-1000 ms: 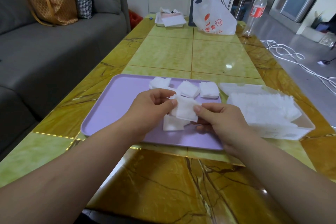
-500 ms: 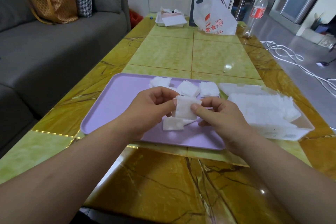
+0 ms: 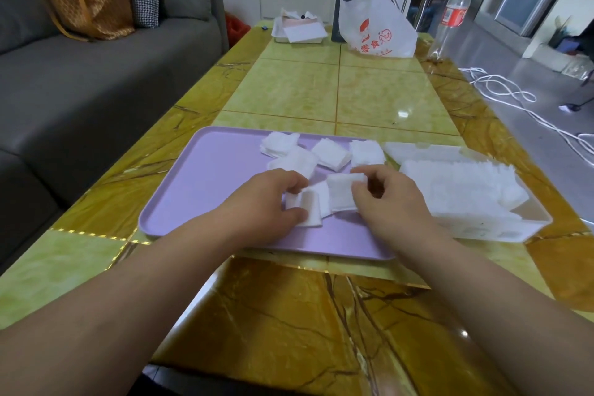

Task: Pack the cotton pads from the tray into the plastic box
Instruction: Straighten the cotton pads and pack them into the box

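Note:
A lilac tray (image 3: 205, 190) lies in front of me on the table, with several white square cotton pads (image 3: 331, 153) scattered along its far side. My right hand (image 3: 390, 199) pinches a small stack of pads (image 3: 342, 191) between thumb and fingers, just above the tray. My left hand (image 3: 266, 202) has its fingers curled round another pad (image 3: 310, 212) lying on the tray. Right of the tray stands the clear plastic box (image 3: 501, 230), filled with a row of white pads (image 3: 456, 186).
The yellow-green tiled table (image 3: 353, 96) carries a white plastic bag (image 3: 377, 26), a dark flask (image 3: 342, 6), a white dish of papers (image 3: 299, 30) and a bottle (image 3: 451, 16) at its far end. A grey sofa (image 3: 80, 80) with a bag runs along the left. White cables (image 3: 501, 90) lie on the floor right.
Both hands held one stack together; now my left hand has let go and dropped to a pad on the tray, while my right hand keeps the stack and has shifted right.

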### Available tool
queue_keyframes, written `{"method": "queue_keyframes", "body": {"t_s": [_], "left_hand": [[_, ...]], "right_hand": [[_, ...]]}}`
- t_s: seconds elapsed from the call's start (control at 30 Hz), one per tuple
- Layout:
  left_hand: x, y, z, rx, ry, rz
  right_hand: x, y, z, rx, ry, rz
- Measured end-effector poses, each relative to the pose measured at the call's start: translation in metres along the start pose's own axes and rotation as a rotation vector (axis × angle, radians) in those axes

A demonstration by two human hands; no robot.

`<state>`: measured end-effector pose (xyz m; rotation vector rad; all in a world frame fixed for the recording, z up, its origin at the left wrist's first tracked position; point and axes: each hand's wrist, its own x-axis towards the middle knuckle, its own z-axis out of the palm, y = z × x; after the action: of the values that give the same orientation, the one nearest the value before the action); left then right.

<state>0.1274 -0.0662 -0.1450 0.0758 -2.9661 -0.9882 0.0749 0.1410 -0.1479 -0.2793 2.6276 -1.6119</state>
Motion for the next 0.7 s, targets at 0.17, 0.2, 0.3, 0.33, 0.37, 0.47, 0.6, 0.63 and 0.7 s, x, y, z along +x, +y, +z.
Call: {"method": "queue_keyframes", "body": {"t_s": [0.17,0.2,0.3,0.33,0.37,0.47,0.6,0.63,0.7], "left_hand": [[0.004,0.000,-0.004,-0.026,-0.103,-0.050],[0.003,0.000,-0.006,-0.026,-0.113,-0.060],[0.002,0.002,-0.010,-0.039,-0.119,-0.075],[0.001,0.002,-0.011,-0.041,-0.121,-0.075],[0.000,0.003,-0.011,-0.040,-0.125,-0.075],[-0.002,0.004,-0.012,-0.051,-0.154,-0.086],[-0.001,0.000,-0.016,-0.073,-0.131,-0.087],[0.000,0.000,-0.017,-0.082,-0.123,-0.095],[-0.001,-0.001,-0.017,-0.077,-0.134,-0.109]], "right_hand": [[-0.002,0.001,-0.003,-0.171,-0.097,0.025],[-0.002,0.002,-0.003,-0.194,-0.112,0.026],[-0.002,0.003,-0.004,-0.205,-0.107,0.017],[-0.002,0.003,-0.004,-0.191,-0.100,0.012],[-0.002,0.003,-0.004,-0.174,-0.092,0.007],[-0.003,0.002,-0.004,-0.139,-0.077,-0.011],[-0.004,0.001,-0.004,-0.105,-0.074,-0.036],[-0.004,0.002,-0.004,-0.100,-0.070,-0.039],[-0.004,0.002,-0.004,-0.091,-0.066,-0.037]]}}
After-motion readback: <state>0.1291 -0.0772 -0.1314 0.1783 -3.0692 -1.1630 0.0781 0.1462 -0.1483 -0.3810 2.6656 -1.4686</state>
